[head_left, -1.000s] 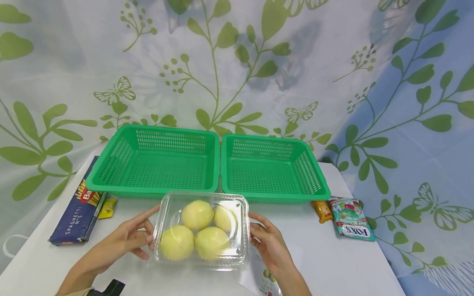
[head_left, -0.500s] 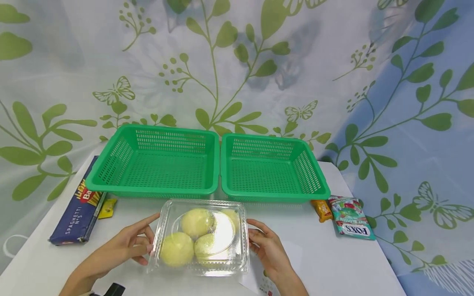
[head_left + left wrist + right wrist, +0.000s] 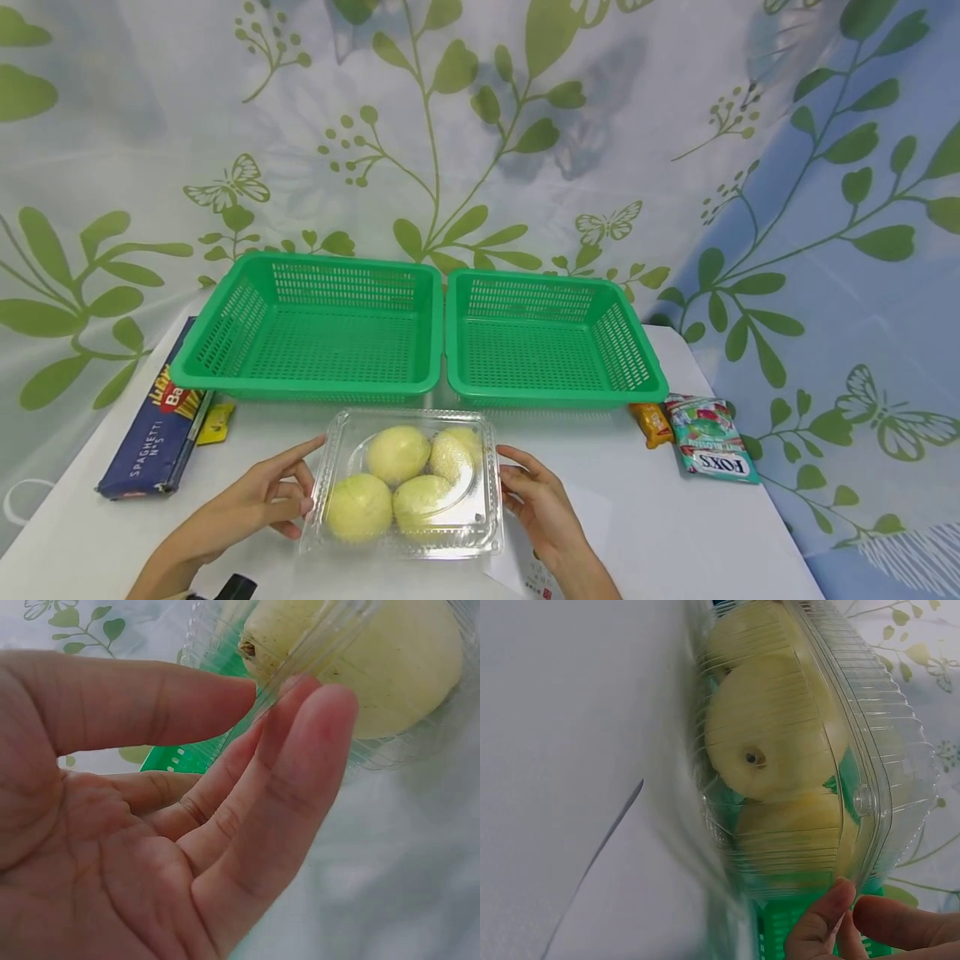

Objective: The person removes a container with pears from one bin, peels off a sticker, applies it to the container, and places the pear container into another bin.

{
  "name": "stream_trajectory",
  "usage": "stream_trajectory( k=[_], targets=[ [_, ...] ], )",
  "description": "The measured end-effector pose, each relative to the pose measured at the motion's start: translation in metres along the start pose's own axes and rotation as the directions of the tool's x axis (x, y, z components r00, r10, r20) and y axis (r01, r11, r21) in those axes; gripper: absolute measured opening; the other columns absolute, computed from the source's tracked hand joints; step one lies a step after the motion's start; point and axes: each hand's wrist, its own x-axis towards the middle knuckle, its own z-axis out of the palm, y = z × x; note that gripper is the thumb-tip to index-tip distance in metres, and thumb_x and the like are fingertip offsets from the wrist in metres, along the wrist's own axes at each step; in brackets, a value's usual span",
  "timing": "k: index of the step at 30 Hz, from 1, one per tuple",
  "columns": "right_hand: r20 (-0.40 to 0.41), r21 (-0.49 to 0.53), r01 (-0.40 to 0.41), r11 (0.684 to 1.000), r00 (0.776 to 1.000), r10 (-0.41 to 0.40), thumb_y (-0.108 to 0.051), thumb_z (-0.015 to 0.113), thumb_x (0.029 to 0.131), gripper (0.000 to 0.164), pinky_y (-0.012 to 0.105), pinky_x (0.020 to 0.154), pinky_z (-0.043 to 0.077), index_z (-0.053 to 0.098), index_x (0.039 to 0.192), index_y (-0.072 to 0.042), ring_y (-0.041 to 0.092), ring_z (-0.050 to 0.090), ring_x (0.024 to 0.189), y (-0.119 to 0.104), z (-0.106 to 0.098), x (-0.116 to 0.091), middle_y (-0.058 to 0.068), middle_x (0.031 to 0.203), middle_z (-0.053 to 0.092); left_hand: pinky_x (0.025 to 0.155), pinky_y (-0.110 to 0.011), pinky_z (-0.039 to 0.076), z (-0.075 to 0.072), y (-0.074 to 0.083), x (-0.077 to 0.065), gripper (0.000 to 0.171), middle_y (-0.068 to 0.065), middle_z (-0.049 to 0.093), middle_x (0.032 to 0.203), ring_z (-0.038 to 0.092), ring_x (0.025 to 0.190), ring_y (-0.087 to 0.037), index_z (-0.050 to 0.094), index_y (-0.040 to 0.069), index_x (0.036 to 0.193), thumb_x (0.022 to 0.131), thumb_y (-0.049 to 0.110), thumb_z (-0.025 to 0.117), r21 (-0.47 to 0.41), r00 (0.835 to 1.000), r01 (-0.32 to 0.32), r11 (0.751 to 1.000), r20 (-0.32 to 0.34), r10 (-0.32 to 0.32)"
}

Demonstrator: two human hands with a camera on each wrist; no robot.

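Observation:
A clear, lidded plastic clamshell box (image 3: 492,492) is in front of me in the head view, below the two baskets. Several pale yellow, pear-like fruits (image 3: 397,454) show through its lid. My left hand (image 3: 262,500) pinches the box's left edge; in the left wrist view the thumb (image 3: 195,705) and fingertips meet at the plastic rim. On the opposite side, my right hand (image 3: 543,508) pinches the right edge, also seen at a rim corner in the right wrist view, where the box (image 3: 870,802) appears from its side. Whether its base touches the table cannot be told.
Two green baskets (image 3: 307,388) (image 3: 551,398) stand side by side behind the box. A blue spaghetti pack (image 3: 150,442) and a small yellow packet (image 3: 216,423) lie left. An orange packet (image 3: 652,425) and a FOX'S bag (image 3: 710,437) lie right. Printed paper (image 3: 528,571) lies by my right hand.
The box has come slightly toward me, away from the baskets, mostly in the first half second. Glare on its lid has shifted. Both hands keep their hold at its sides.

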Motion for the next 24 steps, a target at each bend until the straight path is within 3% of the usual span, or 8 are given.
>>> stream_trajectory(
  k=[7,17,24],
  targets=[
    [0.01,-0.003,-0.006,1.0,1.0,0.006,-0.017,0.066,0.096,0.057,0.03,0.091,0.049,0.045,0.146,-0.002,0.011,0.059,0.092,0.0014,-0.0011,-0.0001,-0.005,0.103,0.068,0.072,-0.041,0.063,-0.0002,-0.0013,0.0006,0.083,-0.01,0.047,0.106,0.063,0.087,-0.009,0.003,0.001,0.16,0.099,0.008,0.058,-0.023,0.999,0.035,0.999,0.006,-0.035],
    [0.007,-0.005,-0.009,1.0,1.0,0.01,-0.019,0.067,0.095,0.056,0.031,0.093,0.047,0.046,0.146,-0.004,0.011,0.06,0.093,0.0019,-0.0018,-0.0002,-0.005,0.103,0.068,0.072,-0.041,0.063,-0.0002,-0.002,0.0016,0.082,-0.009,0.047,0.105,0.063,0.085,-0.008,0.003,0.0,0.16,0.099,0.008,0.057,-0.026,1.0,0.008,1.0,0.017,-0.008],
    [0.004,0.009,-0.003,1.0,1.0,0.003,-0.018,0.066,0.095,0.06,0.031,0.094,0.047,0.043,0.148,-0.002,0.012,0.059,0.095,0.0,0.0,0.0016,-0.005,0.103,0.066,0.071,-0.041,0.063,0.0008,-0.0002,0.0047,0.08,-0.01,0.047,0.104,0.063,0.084,-0.008,0.006,-0.001,0.16,0.098,0.007,0.057,-0.002,1.0,0.024,1.0,-0.019,-0.024]
  ],
)
